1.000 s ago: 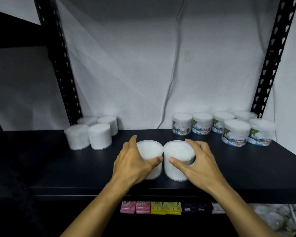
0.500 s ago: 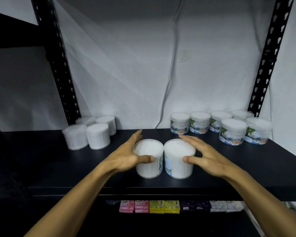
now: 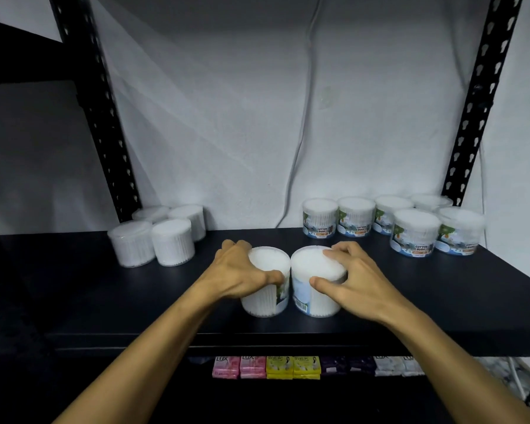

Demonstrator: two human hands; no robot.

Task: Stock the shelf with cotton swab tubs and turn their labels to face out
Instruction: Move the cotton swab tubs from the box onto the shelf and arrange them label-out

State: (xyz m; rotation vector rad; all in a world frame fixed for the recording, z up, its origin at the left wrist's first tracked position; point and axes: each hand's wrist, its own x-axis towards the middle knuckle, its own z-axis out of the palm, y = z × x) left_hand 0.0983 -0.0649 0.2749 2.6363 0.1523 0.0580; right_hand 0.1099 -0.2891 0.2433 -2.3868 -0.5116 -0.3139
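Two clear cotton swab tubs stand side by side, touching, near the front of the black shelf (image 3: pixel 441 307). My left hand (image 3: pixel 239 273) grips the left tub (image 3: pixel 266 301) around its lid and side. My right hand (image 3: pixel 355 276) grips the right tub (image 3: pixel 314 298), fingers curled over its lid. Both labels are turned sideways toward each other: only a label edge shows on the left tub, and a barcode strip on the right one.
Several tubs (image 3: pixel 413 231) with labels facing out stand at the back right. Several tubs (image 3: pixel 156 237) showing no label stand at the back left. Black perforated uprights (image 3: pixel 104 117) flank the shelf. Soap packs (image 3: pixel 266 367) line the shelf below.
Both hands opened off the tubs half a second ago and have now closed on them again. The tubs have turned, so label edges now show between them.
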